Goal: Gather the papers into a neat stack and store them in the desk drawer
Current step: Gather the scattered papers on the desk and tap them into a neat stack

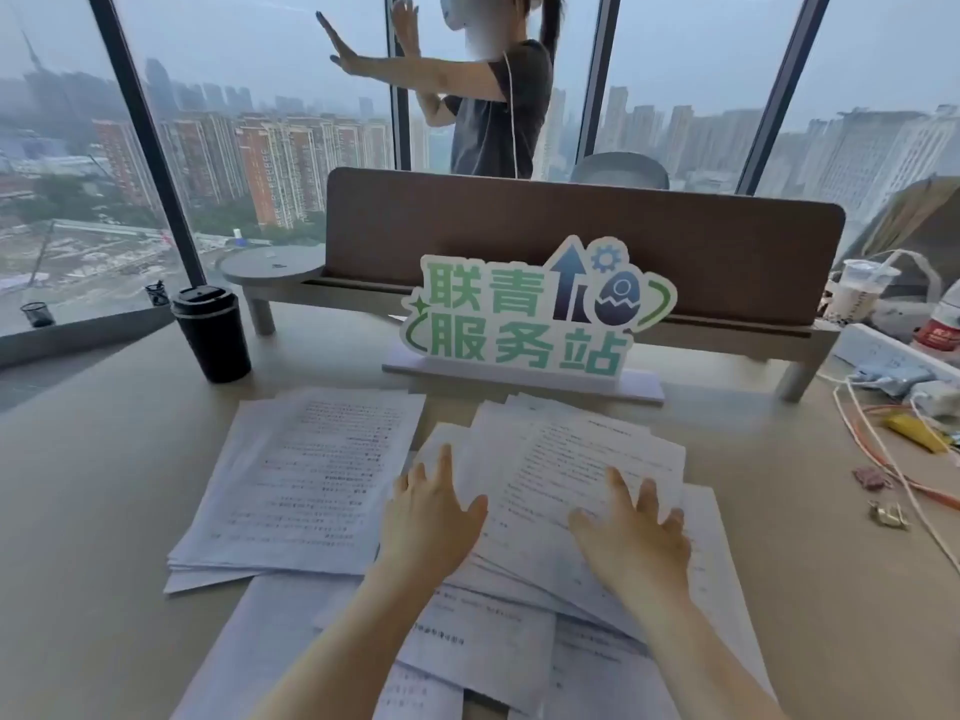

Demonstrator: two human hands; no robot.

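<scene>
Printed white papers lie scattered over the desk (93, 485). One loose pile (306, 480) sits at the left, a fanned pile (566, 454) at the centre right, and more sheets (483, 652) lie near the front edge. My left hand (431, 517) rests flat, fingers spread, on the left edge of the fanned pile. Flat on the same pile further right is my right hand (634, 537), fingers apart. Neither hand grips a sheet. No drawer is in view.
A black lidded cup (210, 332) stands at the back left. A green-lettered sign (530, 314) stands behind the papers, before a brown divider (571, 236). Cables (883, 459), clips, a power strip (893, 350), a drink cup (860, 293) crowd the right. A person stands beyond at the window.
</scene>
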